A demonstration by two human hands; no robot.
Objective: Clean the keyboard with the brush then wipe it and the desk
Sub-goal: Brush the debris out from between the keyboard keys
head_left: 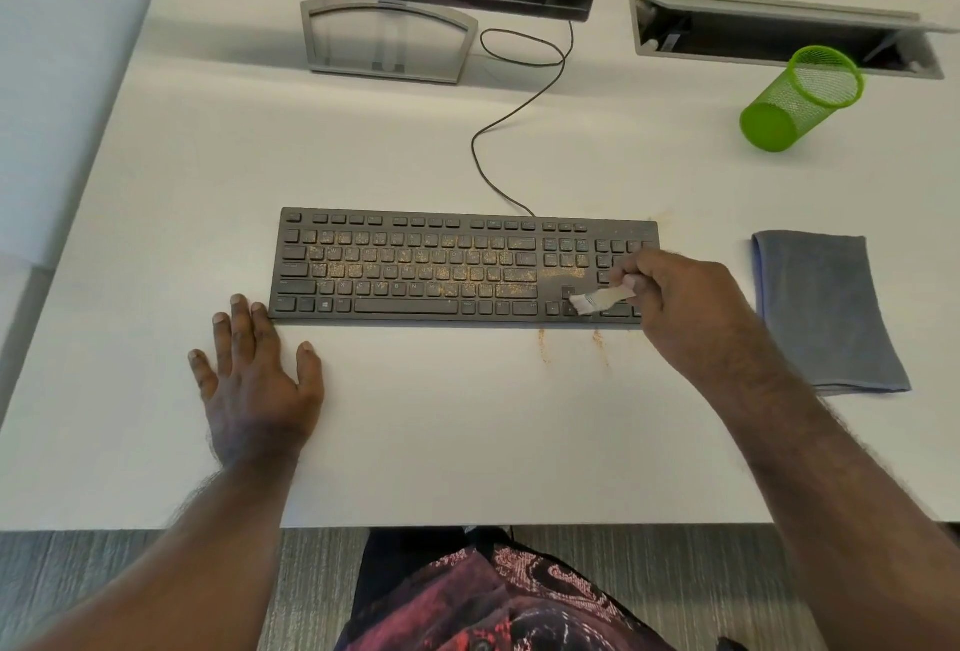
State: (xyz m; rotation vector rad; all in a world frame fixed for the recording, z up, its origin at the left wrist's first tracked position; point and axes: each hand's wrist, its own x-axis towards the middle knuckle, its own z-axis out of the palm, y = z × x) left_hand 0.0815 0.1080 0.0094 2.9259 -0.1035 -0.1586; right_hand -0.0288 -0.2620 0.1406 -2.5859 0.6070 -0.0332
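Bright, even light (soft shadows), wide-angle bowing

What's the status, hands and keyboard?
Right hand gripping brush, sweeping arrow keys. Left hand flat, bracing keyboard. Crumbs remain mid-keys. Nothing obstructing.

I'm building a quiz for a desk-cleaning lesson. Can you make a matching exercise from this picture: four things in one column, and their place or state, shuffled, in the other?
Things:
1. brush
2. grey cloth
3. green mesh cup
4. left hand

Place or state:
A. flat on the desk, fingertips at the keyboard's corner
B. upright near the cable hatch
C. held in the right hand, bristles on the keys
D. folded, lying right of the keyboard

Pairs: 1-C, 2-D, 3-B, 4-A
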